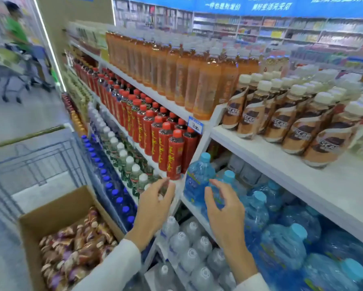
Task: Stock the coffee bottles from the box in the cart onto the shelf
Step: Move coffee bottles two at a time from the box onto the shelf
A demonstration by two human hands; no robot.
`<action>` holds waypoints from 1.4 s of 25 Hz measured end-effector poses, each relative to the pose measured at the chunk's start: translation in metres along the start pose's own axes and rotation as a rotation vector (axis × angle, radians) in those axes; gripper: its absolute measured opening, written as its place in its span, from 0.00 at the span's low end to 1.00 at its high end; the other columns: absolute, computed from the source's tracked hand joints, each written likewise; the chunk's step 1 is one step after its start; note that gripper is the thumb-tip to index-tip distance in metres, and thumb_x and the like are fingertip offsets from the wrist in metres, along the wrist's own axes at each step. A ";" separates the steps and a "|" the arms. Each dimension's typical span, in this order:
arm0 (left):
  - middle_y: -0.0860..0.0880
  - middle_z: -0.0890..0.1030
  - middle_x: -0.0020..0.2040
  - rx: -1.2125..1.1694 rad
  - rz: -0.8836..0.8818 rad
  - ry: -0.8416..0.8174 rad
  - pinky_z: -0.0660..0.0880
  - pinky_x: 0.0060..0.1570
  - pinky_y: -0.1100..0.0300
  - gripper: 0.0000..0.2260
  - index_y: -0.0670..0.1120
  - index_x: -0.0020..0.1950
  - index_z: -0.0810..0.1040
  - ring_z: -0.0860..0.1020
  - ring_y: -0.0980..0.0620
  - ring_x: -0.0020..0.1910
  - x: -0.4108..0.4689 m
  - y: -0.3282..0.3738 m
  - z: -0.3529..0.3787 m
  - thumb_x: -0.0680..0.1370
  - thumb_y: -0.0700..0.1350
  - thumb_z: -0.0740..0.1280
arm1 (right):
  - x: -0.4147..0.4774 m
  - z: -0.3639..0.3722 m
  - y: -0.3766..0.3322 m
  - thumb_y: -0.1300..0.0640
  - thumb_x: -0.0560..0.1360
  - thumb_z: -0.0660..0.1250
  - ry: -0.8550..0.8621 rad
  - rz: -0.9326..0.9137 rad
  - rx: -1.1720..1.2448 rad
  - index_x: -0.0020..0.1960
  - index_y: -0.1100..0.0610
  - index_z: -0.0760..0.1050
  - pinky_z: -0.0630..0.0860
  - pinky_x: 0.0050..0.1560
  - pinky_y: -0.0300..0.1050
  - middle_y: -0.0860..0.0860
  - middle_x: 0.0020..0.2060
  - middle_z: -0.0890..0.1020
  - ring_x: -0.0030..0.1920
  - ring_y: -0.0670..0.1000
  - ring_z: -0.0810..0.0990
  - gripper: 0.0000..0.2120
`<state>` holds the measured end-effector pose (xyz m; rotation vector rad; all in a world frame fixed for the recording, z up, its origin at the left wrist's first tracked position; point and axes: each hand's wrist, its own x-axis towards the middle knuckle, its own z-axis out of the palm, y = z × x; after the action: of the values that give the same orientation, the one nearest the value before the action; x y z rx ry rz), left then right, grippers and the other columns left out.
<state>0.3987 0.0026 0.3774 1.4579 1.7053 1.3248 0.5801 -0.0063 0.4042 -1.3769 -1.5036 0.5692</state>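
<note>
Down in the lower left of the frame, the box (56, 208) can be seen sitting in the cart (35, 156), pretty much full of coffee bottles (77, 246) lying jumbled on their sides. Over at the right, the shelf (302, 175) is stocked with a stocked row (285, 120) of what looks like the same coffee, white caps up, and bare white board is left showing in front of it.

Both hands are seen in mid-air in the lower middle. The left hand (155, 204) and the right hand (224, 215) are each held with fingers loosely bent and spread, and nothing is gripped by either one. The right is placed in front of the blue water jugs (199, 177); no contact can be made out.

So a pickup is probably the step in hand, since nothing is being carried and plenty is left in the box. Tips for doing it well:
- The box is best reached with the left hand, as it's the nearer one.
- A bottle on top of the pile should be taken first, gripped round the body rather than the cap, so the rest aren't dragged along.
- It should be stood upright on the bare board, label out, snug against the front of the row.
- The red bottles (168, 143) sit near the likely path up, so they should be given room.
</note>
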 end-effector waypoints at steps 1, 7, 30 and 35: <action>0.58 0.81 0.60 0.018 -0.068 0.026 0.76 0.60 0.56 0.18 0.51 0.68 0.79 0.79 0.57 0.58 -0.021 -0.021 -0.014 0.81 0.57 0.65 | -0.013 0.015 0.007 0.51 0.80 0.67 -0.075 0.026 0.008 0.63 0.50 0.79 0.70 0.64 0.39 0.40 0.59 0.80 0.62 0.41 0.76 0.13; 0.54 0.83 0.60 0.066 -0.434 0.162 0.76 0.62 0.53 0.17 0.50 0.64 0.81 0.80 0.54 0.60 -0.124 -0.126 -0.077 0.80 0.58 0.66 | -0.077 0.109 0.051 0.46 0.80 0.66 -0.521 0.210 -0.048 0.67 0.49 0.76 0.71 0.61 0.42 0.44 0.61 0.79 0.63 0.47 0.77 0.17; 0.45 0.74 0.68 -0.988 -1.453 0.496 0.72 0.60 0.55 0.25 0.45 0.78 0.64 0.73 0.47 0.67 -0.015 -0.391 -0.135 0.83 0.52 0.62 | -0.109 0.323 0.050 0.47 0.80 0.66 -1.048 0.572 -0.299 0.65 0.46 0.76 0.69 0.61 0.37 0.40 0.60 0.79 0.63 0.41 0.75 0.14; 0.46 0.68 0.76 -1.133 -1.586 0.735 0.72 0.58 0.56 0.33 0.45 0.79 0.61 0.68 0.45 0.74 0.035 -0.461 -0.098 0.79 0.55 0.70 | -0.085 0.352 0.076 0.45 0.78 0.67 -1.102 0.639 -0.314 0.61 0.41 0.78 0.70 0.65 0.37 0.34 0.57 0.80 0.61 0.31 0.74 0.12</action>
<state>0.1099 0.0318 0.0045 -0.9984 1.2569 1.2825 0.2982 0.0266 0.1670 -1.9385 -2.0141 1.7611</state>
